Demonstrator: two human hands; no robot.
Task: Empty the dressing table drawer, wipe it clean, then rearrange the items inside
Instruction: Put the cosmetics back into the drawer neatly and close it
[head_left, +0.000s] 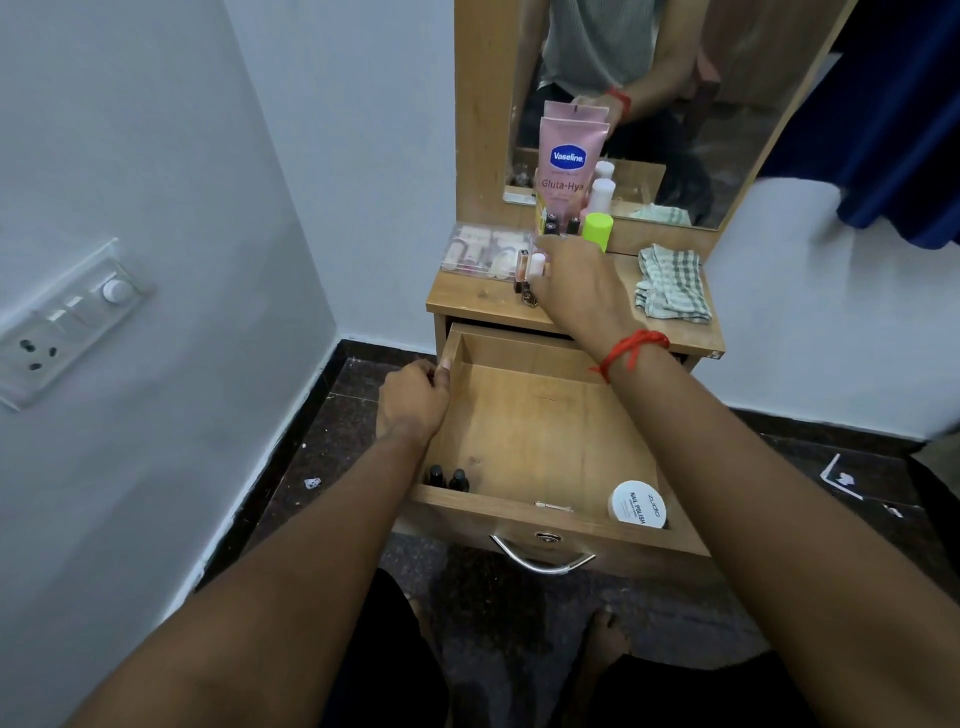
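The wooden drawer (535, 415) stands pulled out. In its front left corner are two small dark bottles (447, 478); a white round nail polish remover tub (638, 504) and a thin metal piece (553, 505) lie by the front wall. My left hand (415, 397) grips the drawer's left rim. My right hand (576, 283) reaches over the tabletop (467, 296), fingers closed around a small pale pink bottle (535, 265) beside other nail polish bottles (525, 291). A pink Vaseline tube (569, 166), a lime-capped bottle (597, 231) and a clear plastic box (483, 249) stand behind.
A green checked cloth (672, 283) lies on the tabletop's right side. A mirror (675, 104) rises at the back. White walls close in on both sides, with a switch panel (62, 322) at left. A blue curtain (893, 119) hangs at right. Dark floor below.
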